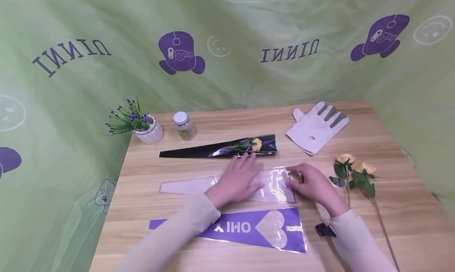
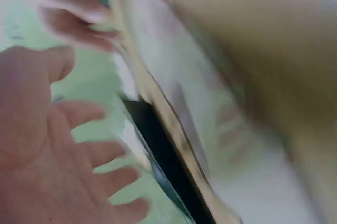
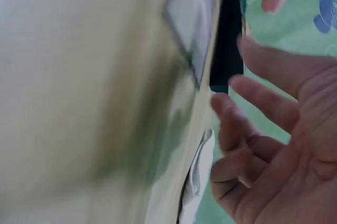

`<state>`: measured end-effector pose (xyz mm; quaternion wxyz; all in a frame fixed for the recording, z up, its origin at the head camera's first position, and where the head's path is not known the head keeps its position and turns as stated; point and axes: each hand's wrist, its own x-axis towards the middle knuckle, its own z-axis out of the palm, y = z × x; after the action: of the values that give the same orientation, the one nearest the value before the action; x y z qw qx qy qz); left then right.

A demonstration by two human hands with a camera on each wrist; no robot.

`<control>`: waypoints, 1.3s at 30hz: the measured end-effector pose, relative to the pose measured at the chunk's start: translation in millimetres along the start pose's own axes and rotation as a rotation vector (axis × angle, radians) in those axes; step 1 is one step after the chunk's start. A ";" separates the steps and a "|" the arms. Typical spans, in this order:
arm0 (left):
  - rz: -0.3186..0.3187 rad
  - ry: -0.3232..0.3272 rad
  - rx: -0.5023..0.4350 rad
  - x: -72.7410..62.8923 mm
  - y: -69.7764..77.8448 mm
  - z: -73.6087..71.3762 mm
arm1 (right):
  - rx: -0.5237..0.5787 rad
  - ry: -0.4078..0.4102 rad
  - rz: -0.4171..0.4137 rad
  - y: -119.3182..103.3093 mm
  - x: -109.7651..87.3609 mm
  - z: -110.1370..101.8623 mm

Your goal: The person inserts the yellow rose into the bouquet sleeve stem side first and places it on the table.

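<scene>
A pale translucent flower sleeve (image 1: 195,186), narrow at its left end, lies flat on the wooden table. Over its middle hovers my left hand (image 1: 236,181), fingers spread; the left wrist view shows that hand (image 2: 68,145) with nothing in its palm. At the sleeve's wide right end is my right hand (image 1: 313,185), its fingertips right at the edge. Its thumb and fingers (image 3: 274,66) are loosely bent and apart in the right wrist view. Just beyond lies a black sleeve (image 1: 199,150) with a yellow rose (image 1: 256,144) inside. Nearer me is a purple sleeve (image 1: 241,228) with a heart-shaped window.
Two artificial roses (image 1: 364,169) with long stems lie on the right, partly behind my right arm. A white work glove (image 1: 313,130) is at the back right. At the back left stand a lidded bottle (image 1: 185,126) and a potted plant (image 1: 149,133). Green printed cloth (image 1: 241,82) surrounds the table (image 1: 142,201).
</scene>
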<state>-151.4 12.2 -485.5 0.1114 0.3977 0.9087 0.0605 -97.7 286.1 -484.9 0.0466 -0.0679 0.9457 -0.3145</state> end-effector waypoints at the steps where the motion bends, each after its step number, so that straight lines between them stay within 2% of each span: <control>1: 0.031 -0.022 -0.023 -8.3 7.5 -0.5 | -0.040 -0.011 -0.021 -0.7 -4.3 0.7; 4: 0.082 -0.122 -0.072 -25.3 24.7 2.7 | -0.106 -0.028 -0.057 -1.9 -13.2 2.0; 6: 0.086 -0.170 -0.076 -28.0 29.6 6.4 | -0.125 -0.030 -0.071 -1.4 -14.9 2.8; 8: 0.080 -0.191 -0.065 -25.7 30.8 10.0 | -0.124 -0.043 -0.077 -0.4 -13.6 3.6; 13: 0.072 -0.178 -0.040 -17.3 28.6 11.5 | -0.130 -0.087 -0.045 1.8 -6.2 7.5; 18: 0.092 -0.172 -0.029 -14.6 24.0 10.9 | -0.129 -0.110 -0.011 3.9 0.0 10.9; 22: 0.091 -0.165 -0.039 -15.3 22.4 10.8 | -0.113 -0.098 -0.027 6.3 3.6 14.4; 25: 0.086 -0.158 -0.044 -16.8 22.9 10.6 | -0.090 -0.057 -0.046 7.3 4.8 16.5; 30: 0.089 -0.155 -0.046 -18.6 23.8 11.1 | 0.057 0.014 -0.025 6.1 2.1 17.7; 36: 0.073 -0.157 -0.058 -18.8 22.0 10.2 | 0.351 -0.033 0.117 -4.2 -0.5 14.9; 39: 0.057 -0.156 -0.075 -18.2 22.1 9.1 | 0.423 -0.014 0.170 -7.6 -1.1 14.3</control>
<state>-121.5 13.9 -487.2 0.1952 0.4225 0.8826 0.0666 -94.0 271.9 -491.7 0.0928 0.0212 0.8606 -0.5004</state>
